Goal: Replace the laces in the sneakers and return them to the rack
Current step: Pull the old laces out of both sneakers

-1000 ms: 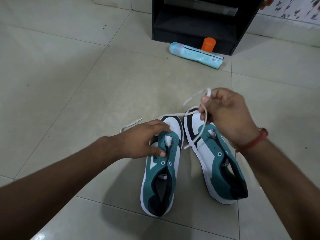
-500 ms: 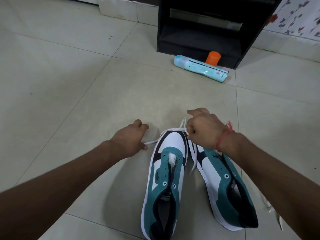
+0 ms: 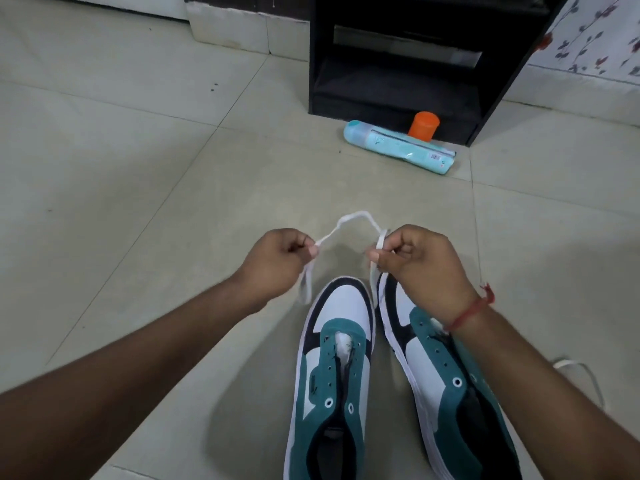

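Two teal, white and black sneakers stand side by side on the tiled floor, toes pointing away: the left sneaker [image 3: 334,368] and the right sneaker [image 3: 446,375]. Both have bare eyelets with no lace threaded. A white lace [image 3: 353,220] arches in the air above the toes. My left hand [image 3: 277,261] pinches one part of it and my right hand [image 3: 422,265] pinches another, with the loose ends hanging down beside the toes. A red thread is tied round my right wrist.
A black shoe rack [image 3: 415,57] stands against the wall ahead. In front of it lie a light-blue pouch [image 3: 398,147] and an orange cap [image 3: 423,124]. Another white lace [image 3: 585,375] lies on the floor right of the sneakers.
Both hands rose from the floor by the sneaker toes. My left hand took hold of the lace, and the lace is now stretched in an arch between the two hands.
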